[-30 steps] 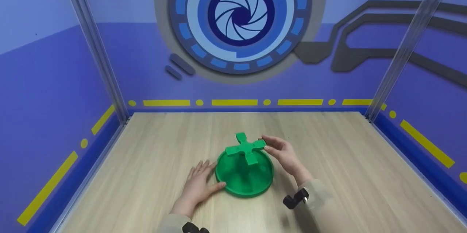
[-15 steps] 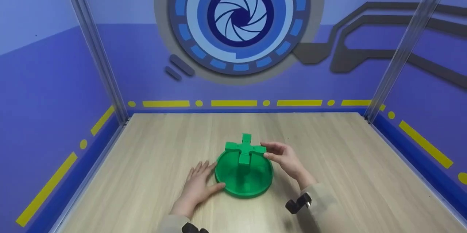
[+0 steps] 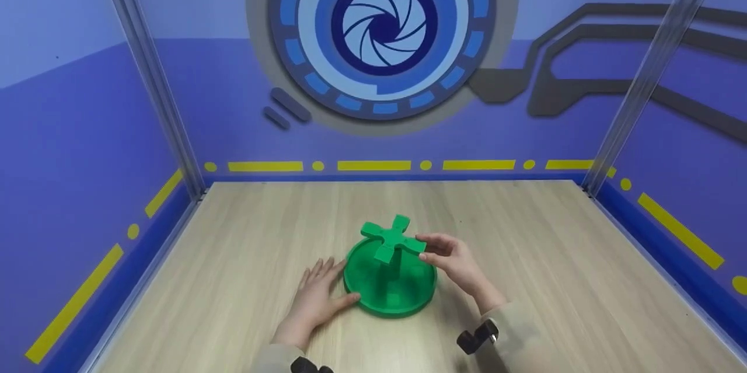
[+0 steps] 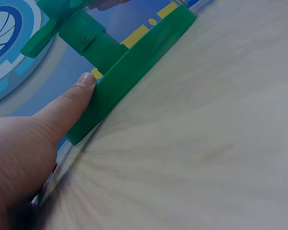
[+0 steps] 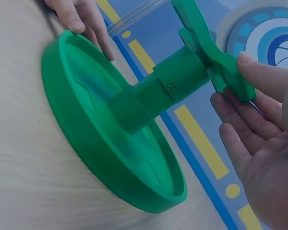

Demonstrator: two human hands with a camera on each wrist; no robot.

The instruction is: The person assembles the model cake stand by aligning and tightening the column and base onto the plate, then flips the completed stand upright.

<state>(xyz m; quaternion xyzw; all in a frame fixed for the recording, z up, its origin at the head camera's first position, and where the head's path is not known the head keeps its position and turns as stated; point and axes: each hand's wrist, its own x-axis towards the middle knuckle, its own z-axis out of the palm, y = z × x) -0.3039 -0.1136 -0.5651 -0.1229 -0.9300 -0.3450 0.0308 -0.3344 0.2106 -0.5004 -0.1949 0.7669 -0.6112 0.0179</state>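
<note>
A round green dish (image 3: 390, 309) with a raised rim stands on the table. From its middle rises a stepped green post (image 5: 168, 91), with the number 32 readable in the right wrist view. On top of the post sits a flat green four-armed cross (image 3: 392, 237). My left hand (image 3: 318, 297) lies at the dish's left side, fingers spread and straight, the thumb (image 4: 81, 91) touching the rim. My right hand (image 3: 458, 262) pinches the cross's right arm between thumb and fingers.
The pale wooden table (image 3: 257, 233) is bounded by blue printed panels (image 3: 350, 145) at the back and both sides. Metal posts (image 3: 157, 87) stand at the back corners. Each wrist carries a small black device (image 3: 477, 337).
The cross has turned clockwise as seen from above, with my right hand moving slightly toward me along with its arm. My left hand and the dish have stayed put.
</note>
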